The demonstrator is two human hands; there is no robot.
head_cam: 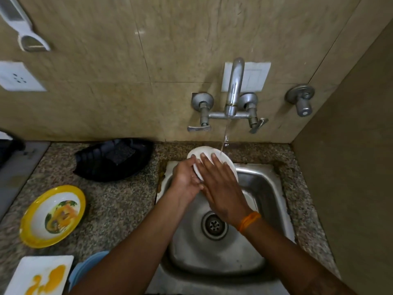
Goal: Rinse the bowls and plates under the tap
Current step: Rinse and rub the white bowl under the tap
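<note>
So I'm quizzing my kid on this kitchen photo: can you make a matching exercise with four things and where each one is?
Things:
1. white bowl
2. yellow-rimmed plate
3. black tray
4. square white plate

Places:
A. counter, bottom left corner
B. under the tap, in both hands
C. counter by the wall, left of the sink
D. counter, in front of the black tray

Pairs: 1-B, 2-D, 3-C, 4-A

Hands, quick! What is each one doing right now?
Left hand: grips the white plate by its edge, under the running water.
Right hand: open, its straight fingers lie flat on the plate.
</note>
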